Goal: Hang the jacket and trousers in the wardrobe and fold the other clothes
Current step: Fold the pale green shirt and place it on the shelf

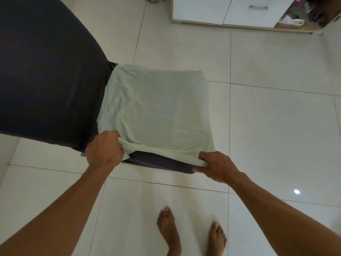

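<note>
Your left hand (106, 150) and right hand (215, 166) each pinch a near corner of the pale cloth (156, 111), spread flat over the dark bed (46, 80) corner so it folds cleanly; both grips clenched on it.

Dark bed sheet (46, 80) cut off left, wardrobe (230, 12) cropped at top

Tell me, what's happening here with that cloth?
A person stands barefoot on a tiled floor, working on a pale green garment spread over the corner of a dark-covered bed. The left hand and the right hand each pinch a near corner of it, apparently mid-fold. A white cabinet stands behind.
</note>
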